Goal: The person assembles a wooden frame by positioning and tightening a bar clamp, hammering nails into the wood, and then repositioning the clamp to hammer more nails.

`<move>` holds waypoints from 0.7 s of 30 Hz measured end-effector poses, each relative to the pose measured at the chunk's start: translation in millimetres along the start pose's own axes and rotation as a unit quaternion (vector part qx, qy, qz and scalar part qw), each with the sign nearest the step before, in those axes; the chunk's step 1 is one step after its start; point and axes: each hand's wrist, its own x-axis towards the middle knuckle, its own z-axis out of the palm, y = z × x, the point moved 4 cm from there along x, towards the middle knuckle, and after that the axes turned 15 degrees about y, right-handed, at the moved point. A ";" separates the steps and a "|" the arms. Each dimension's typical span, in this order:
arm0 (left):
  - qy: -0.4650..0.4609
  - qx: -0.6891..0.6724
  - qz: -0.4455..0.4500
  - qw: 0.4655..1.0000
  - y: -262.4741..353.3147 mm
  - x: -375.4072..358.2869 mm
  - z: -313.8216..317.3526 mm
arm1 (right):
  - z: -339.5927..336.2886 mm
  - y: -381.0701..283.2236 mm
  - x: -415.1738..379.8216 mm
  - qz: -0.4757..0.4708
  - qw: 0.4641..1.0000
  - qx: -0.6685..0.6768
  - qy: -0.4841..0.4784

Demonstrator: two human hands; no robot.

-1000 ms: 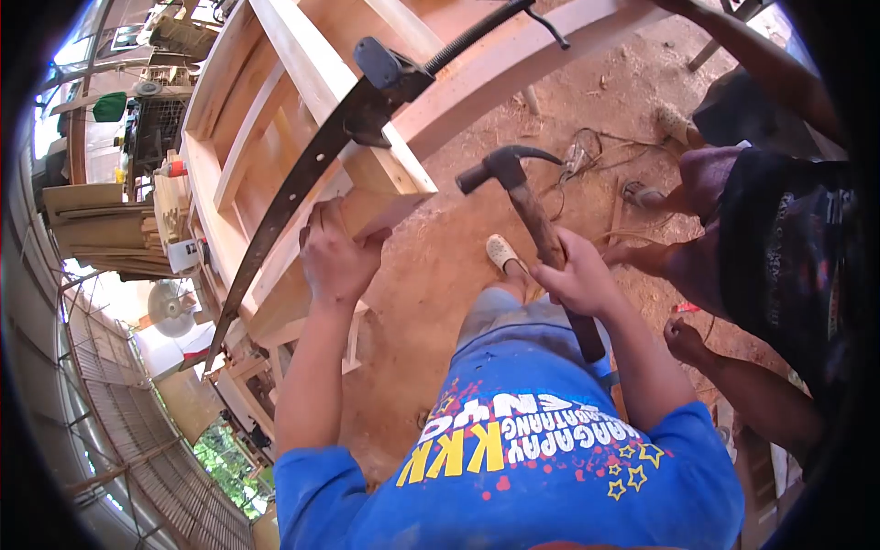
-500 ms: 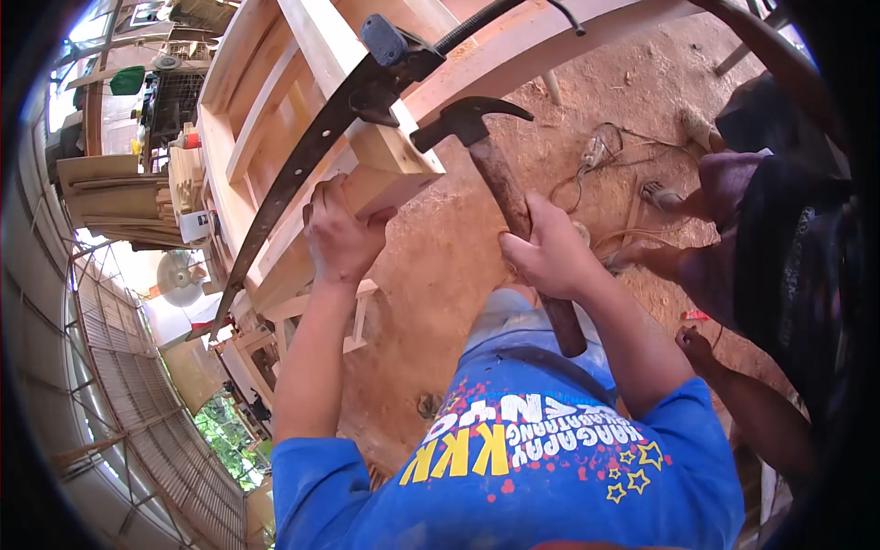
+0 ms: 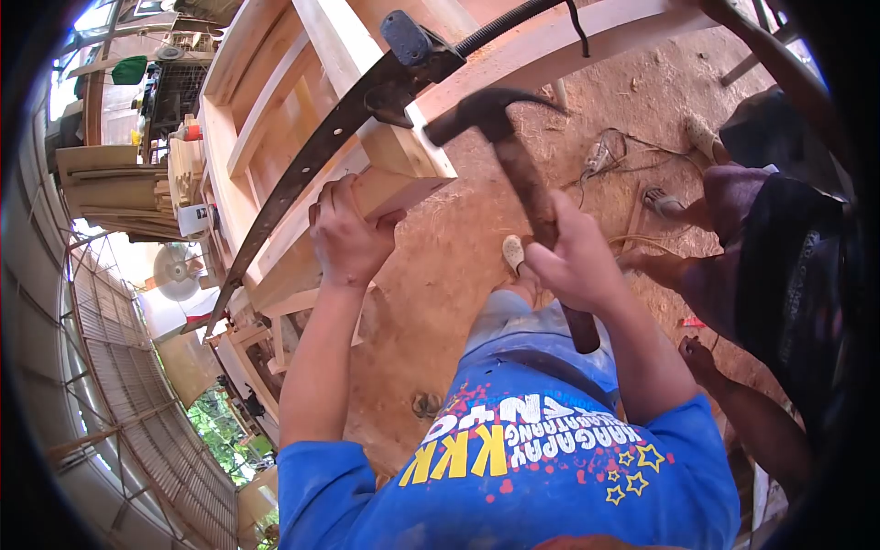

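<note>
My right hand [image 3: 579, 255] is wrapped round the handle of a claw hammer [image 3: 527, 179], gripping it midway. The hammer's striking face is right beside the end of a wooden frame [image 3: 408, 147], its claw pointing away to the right. Fingers of my left hand [image 3: 356, 231] curl over a wooden block [image 3: 394, 191] at the corner of that frame, thumb on the near side. Across the frame lies a long dark bar clamp [image 3: 307, 156] with holes along its bar, its jaw and threaded screw close to the hammer head.
A person in dark clothes [image 3: 779, 266] stands close on the right, an arm reaching toward the frame. A power cord [image 3: 655, 151] runs over the dusty floor [image 3: 440, 275]. Stacked boards [image 3: 119, 197] and a fan [image 3: 176, 270] are at the left.
The hammer and my right hand have shifted slightly right, with the hammer head a little higher. The left hand keeps its hold on the block. The view has shifted a little.
</note>
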 end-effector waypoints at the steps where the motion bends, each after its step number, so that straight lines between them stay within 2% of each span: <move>1: 0.004 -0.001 0.006 1.000 -0.1 -1.9 0.0 | -13.3 -4.8 1.5 0.018 0.999 0.030 0.016; 3: 0.012 -0.007 0.023 1.000 -2.8 -0.8 2.7 | -40.8 -5.9 6.7 0.094 0.979 0.139 0.119; 6: 0.001 0.002 0.004 1.000 0.2 0.2 -1.2 | -68.4 -5.2 15.6 0.117 0.884 0.334 0.305; 7: 0.001 0.003 0.009 1.000 -0.8 0.7 -0.6 | -58.2 10.3 13.9 0.148 0.872 0.332 0.328; 8: 0.000 0.006 0.014 1.000 -1.2 0.7 -0.4 | -28.0 16.6 0.5 0.062 0.940 0.105 0.318; 10: 0.004 0.010 0.018 1.000 -2.9 -1.3 -2.5 | 6.7 12.3 -7.0 -0.001 0.981 -0.098 0.167; 12: 0.014 -0.002 0.016 1.000 -2.7 -2.4 0.3 | 13.9 15.2 -5.0 0.058 0.994 -0.044 -0.082; 13: 0.016 -0.005 0.015 1.000 -2.0 0.3 1.3 | 1.2 13.3 -0.5 0.023 0.998 -0.038 -0.054; 16: 0.003 -0.007 0.003 1.000 -3.9 -1.3 -1.6 | -36.5 13.4 2.9 0.193 0.971 0.120 0.072; 18: -0.010 -0.009 -0.009 1.000 -5.2 -1.2 -0.5 | -58.7 11.2 11.9 0.176 0.940 0.213 0.199; 19: -0.008 -0.008 -0.009 1.000 -5.9 -1.2 -0.7 | -59.0 7.0 16.2 0.144 0.908 0.288 0.267; 20: -0.008 -0.007 -0.008 1.000 -5.9 -1.4 -1.1 | -51.3 16.1 20.0 0.144 0.895 0.317 0.280; 21: -0.007 -0.007 -0.008 1.000 -6.5 -0.9 -1.3 | -23.6 22.5 12.0 0.206 0.911 0.256 0.248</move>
